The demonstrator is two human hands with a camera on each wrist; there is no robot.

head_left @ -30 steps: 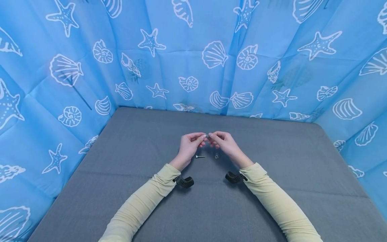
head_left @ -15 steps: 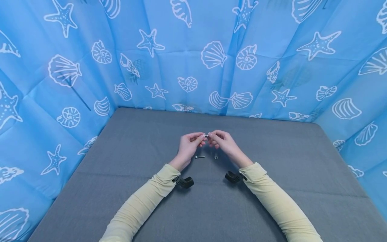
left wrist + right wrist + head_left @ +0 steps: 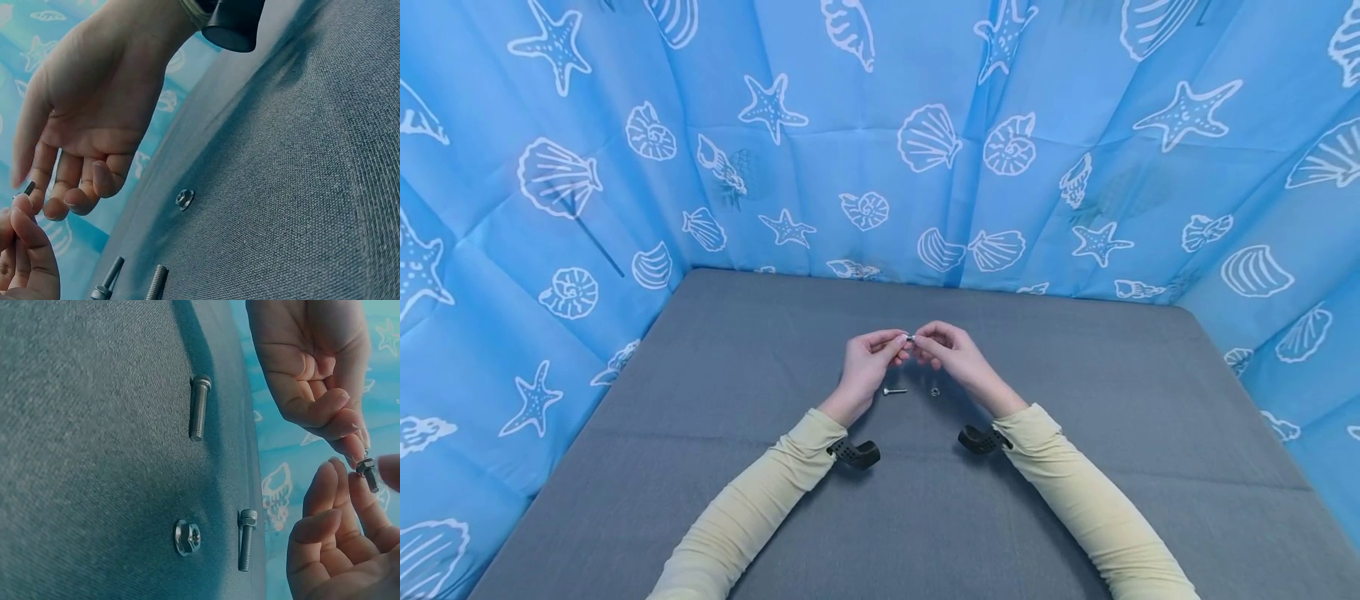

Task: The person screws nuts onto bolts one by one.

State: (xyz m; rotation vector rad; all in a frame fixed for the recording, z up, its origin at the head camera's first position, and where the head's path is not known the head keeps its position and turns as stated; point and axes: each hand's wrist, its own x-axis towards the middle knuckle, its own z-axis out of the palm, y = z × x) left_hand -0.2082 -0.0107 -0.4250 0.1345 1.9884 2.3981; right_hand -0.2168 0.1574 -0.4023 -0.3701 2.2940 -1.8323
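Observation:
In the head view, my left hand (image 3: pixel 865 362) and right hand (image 3: pixel 958 354) meet above the table. Between them is a small metal bolt (image 3: pixel 373 481) with a flanged hex nut (image 3: pixel 365 465) on its thread. The left fingertips pinch the bolt's other end, hiding it. My right thumb and index finger are around the nut and the threaded tip. Below, a loose bolt (image 3: pixel 895 391) and a second flange nut (image 3: pixel 935 392) lie on the grey cloth. A further bolt (image 3: pixel 247 540) shows in both wrist views; in the head view it is hidden.
A grey cloth-covered table (image 3: pixel 775 475) lies under the hands. Behind and beside it hangs a blue curtain (image 3: pixel 820 167) with white shell and starfish prints. A black wrist device (image 3: pixel 857 454) sits on the left cuff, another (image 3: pixel 977 439) on the right.
My right fingers have shifted slightly upward at the nut, and more of the metal shows between the hands. My left hand holds nearly still. The loose parts on the table are unmoved.

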